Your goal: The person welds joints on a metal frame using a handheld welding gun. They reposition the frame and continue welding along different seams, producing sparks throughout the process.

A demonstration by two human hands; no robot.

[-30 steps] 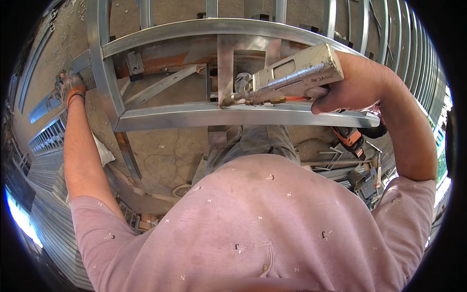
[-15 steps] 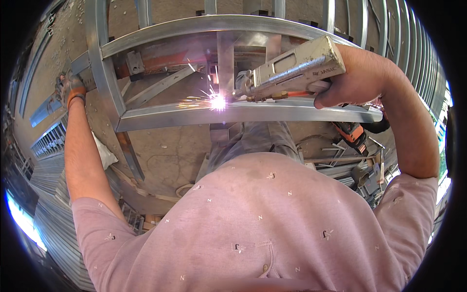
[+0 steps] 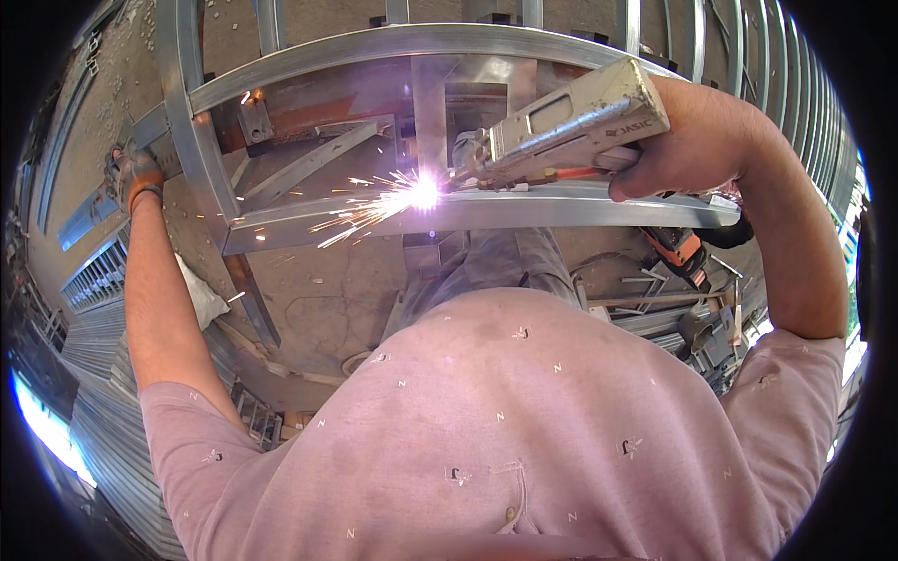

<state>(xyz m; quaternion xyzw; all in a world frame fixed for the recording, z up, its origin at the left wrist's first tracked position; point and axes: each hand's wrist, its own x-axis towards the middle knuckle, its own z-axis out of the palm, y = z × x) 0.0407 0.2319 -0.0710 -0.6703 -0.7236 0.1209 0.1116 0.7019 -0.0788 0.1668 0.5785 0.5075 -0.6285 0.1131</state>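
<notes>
My right hand, bare, is wrapped round the handle of a boxy beige welding gun. The gun's nozzle points left, with a glaring weld spot at its tip, where an upright piece meets the near rail of a galvanized steel frame. Sparks fly off to the left and downward. The glare hides the joint itself. Far to the left, my left hand, in a grey and orange glove, is closed over a flat steel bar outside the frame's corner; its fingertips are only partly visible.
A rusty red beam and a slanted steel strip lie under the frame. An orange and black power tool sits at the right, near metal offcuts. Steel tubes are stacked at the lower left.
The welding gun and its bright spot have shifted slightly to the right. The spark spray has grown and reaches farther left. My left hand stays in about the same place.
</notes>
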